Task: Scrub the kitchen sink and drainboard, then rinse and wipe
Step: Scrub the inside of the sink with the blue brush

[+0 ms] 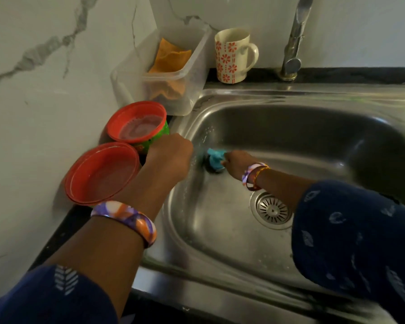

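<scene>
A steel sink (290, 141) fills the right of the view, with a round drain strainer (272, 209) in its bottom. My right hand (237, 160) grips a blue scrubber (215, 159) and presses it against the sink's left inner wall. Faint suds speckle that wall. My left hand (171, 155) is a closed fist resting on the sink's left rim, next to the red tub; I cannot tell whether it holds anything.
An open red and green tub of soap (138, 125) and its red lid (101, 173) sit on the counter at the left. Behind stand a clear plastic box (185, 90) with an orange cloth (171, 57), a flowered mug (234, 54) and the tap (295, 38).
</scene>
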Motion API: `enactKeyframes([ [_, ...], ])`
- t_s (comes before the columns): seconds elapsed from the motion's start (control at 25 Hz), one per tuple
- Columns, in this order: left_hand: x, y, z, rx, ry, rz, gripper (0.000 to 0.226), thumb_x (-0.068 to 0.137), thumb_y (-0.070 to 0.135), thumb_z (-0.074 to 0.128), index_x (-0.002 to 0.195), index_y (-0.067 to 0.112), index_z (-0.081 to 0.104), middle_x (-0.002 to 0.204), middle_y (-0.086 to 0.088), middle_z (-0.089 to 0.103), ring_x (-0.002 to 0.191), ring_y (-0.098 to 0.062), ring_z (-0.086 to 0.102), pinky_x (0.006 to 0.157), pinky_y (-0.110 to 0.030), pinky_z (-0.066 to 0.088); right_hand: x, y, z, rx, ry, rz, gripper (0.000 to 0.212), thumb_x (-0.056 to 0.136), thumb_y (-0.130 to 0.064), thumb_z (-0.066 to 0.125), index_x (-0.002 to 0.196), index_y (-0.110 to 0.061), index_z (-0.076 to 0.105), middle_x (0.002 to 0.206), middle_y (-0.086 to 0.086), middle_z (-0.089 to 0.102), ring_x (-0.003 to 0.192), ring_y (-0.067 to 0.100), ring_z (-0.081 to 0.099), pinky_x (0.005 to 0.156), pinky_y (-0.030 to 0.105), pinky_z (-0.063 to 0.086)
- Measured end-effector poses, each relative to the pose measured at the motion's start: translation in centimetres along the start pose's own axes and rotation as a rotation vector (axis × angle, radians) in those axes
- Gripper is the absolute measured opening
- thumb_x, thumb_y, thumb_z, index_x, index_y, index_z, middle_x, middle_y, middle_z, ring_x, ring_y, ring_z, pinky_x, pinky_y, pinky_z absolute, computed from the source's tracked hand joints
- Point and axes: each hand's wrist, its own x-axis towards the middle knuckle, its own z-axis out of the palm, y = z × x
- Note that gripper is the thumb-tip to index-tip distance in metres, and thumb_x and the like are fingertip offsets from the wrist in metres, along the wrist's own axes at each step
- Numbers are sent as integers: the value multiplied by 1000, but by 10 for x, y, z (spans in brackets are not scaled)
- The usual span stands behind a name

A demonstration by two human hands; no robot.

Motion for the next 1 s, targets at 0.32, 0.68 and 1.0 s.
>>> enactKeyframes([
  [0.32, 0, -4, 3, -45, 14, -28, 32, 90, 3, 53, 122, 3, 53, 126, -15, 55, 117, -31, 55, 89, -35, 47, -118, 70, 11, 69, -754, -255, 47, 74, -24, 78, 115, -5, 65, 81, 14, 67, 49, 7, 56, 59, 21, 49],
  [0.68, -6, -9, 11, -64, 23, -34, 26, 90, 6, 52, 116, 5, 56, 121, -13, 59, 114, -29, 57, 89, -34, 47, -150, 39, -19, 275, -860, -37, 26, 88, -15, 63, 113, -10, 66, 33, -7, 48, 26, 2, 39, 32, 12, 33],
  [1.0, -9, -6, 30, -30, -33, -6, 31, 95, 12, 43, 125, 7, 49, 132, -14, 48, 118, -31, 53, 91, -36, 46, -22, -34, -12, -160, -89, -71, 37, 93, -35, 49, 126, -21, 57, 127, 7, 59, 115, 30, 56, 91, 32, 45],
])
